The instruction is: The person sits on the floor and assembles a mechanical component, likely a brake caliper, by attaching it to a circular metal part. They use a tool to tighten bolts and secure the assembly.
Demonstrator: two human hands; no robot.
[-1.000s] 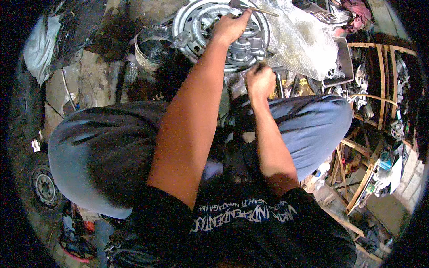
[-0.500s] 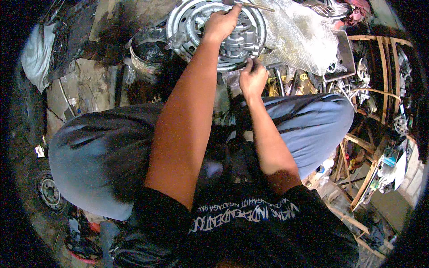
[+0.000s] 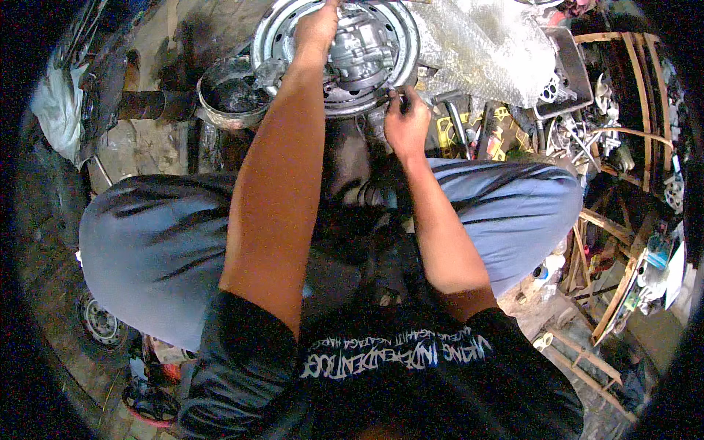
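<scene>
Wheel rim: the round silver wheel rim [image 3: 273, 37] lies flat on the ground ahead of the knees, a grey metal hub [image 3: 363, 48] in its middle.
Left hand: the left hand [image 3: 317, 29] rests on the rim's far-left part beside the hub, fingers curled; grip unclear.
Right hand: the right hand [image 3: 407, 121] pinches at the rim's near edge; what it holds is too small to tell.
Nearby: a dark round pan [image 3: 229, 92] left of the rim, bubble wrap [image 3: 484, 44] to its right.
</scene>
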